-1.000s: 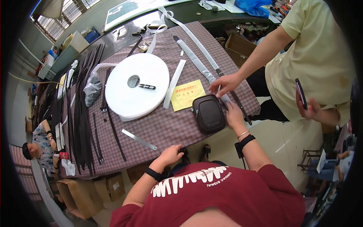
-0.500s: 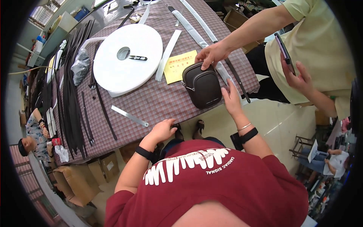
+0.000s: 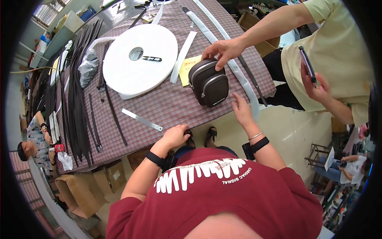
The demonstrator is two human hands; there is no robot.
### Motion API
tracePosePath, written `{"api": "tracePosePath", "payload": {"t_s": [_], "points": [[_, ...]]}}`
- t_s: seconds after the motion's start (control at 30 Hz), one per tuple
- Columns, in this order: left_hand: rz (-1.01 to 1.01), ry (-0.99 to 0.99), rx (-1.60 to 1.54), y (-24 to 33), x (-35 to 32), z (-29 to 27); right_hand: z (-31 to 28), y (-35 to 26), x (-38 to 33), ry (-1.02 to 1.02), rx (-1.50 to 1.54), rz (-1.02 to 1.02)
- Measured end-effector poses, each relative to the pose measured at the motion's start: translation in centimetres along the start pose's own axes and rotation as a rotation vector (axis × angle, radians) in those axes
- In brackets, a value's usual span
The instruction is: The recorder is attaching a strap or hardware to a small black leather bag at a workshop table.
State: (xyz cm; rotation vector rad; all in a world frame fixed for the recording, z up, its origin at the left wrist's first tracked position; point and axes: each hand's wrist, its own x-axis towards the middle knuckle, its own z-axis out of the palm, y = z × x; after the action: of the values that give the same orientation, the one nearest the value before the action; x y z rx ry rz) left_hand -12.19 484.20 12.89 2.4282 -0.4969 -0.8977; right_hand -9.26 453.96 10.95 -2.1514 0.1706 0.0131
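"What are the person's hands doing?"
"The left hand (image 3: 175,136) is lying empty by the table edge (image 3: 181,118), fingers loosely bent. The right hand (image 3: 242,112) is reaching out open beside a silvery strap (image 3: 241,75); any contact is hard to tell."
"And the dark bag (image 3: 209,87)?"
"A co-worker's hand (image 3: 226,51) is gripping its top, now tilting it up from lying flat near that edge, so the co-worker is doing the handling."
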Motion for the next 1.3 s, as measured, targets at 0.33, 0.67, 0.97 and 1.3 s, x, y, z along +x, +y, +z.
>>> {"api": "tracePosePath", "payload": {"t_s": [0.33, 0.67, 0.97, 1.3], "points": [[0.035, -0.058, 0.117, -2.0, -1.9, 1.3, 4.7, 1.3, -10.2, 0.031, -0.331, -0.116], [-0.030, 0.064, 0.170, -1.7, -7.9, 4.7, 5.2, 3.2, -16.2, -0.471, -0.382, 0.002], [-0.211, -0.086, 0.156, 1.7, -16.5, 16.7, 4.3, 11.0, -28.0, -0.811, -0.525, 0.004], [-0.319, 0.018, 0.115, 3.3, -23.2, 20.8, 0.9, 16.9, -33.3, -0.970, -0.719, 0.161]]}}
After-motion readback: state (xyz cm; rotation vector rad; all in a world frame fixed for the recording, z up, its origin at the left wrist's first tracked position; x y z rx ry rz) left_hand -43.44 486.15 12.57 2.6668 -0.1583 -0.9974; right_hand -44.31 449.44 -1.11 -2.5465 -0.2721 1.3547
